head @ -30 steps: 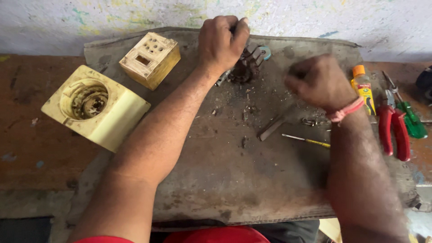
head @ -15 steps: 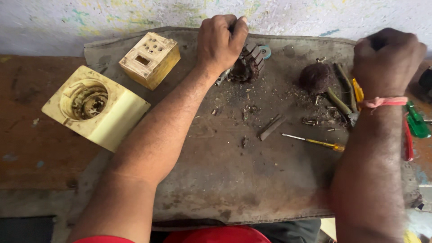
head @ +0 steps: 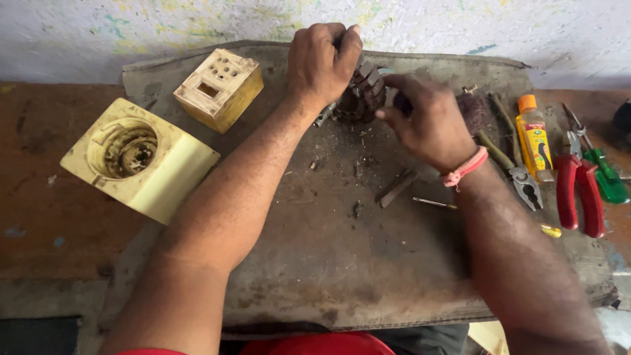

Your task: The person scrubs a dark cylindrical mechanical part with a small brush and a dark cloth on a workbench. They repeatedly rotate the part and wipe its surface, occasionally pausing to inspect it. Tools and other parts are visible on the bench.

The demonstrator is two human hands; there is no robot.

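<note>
Head view shows our left hand [head: 323, 60] gripping the dark motor part [head: 361, 95] at the far edge of the grey mat [head: 328, 263], our right hand [head: 427, 125] pinching its other side

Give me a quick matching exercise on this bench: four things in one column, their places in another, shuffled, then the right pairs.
Things:
1. motor core
2. small yellowed box
3. oil bottle
4. red-handled pliers

Places:
A. right side of the mat, beside grey pliers
B. far left of the mat, beside the big yellowed housing
C. between the left hand and right hand
D. right edge, next to a green-handled tool

Pairs: 1-C, 2-B, 3-A, 4-D
</note>
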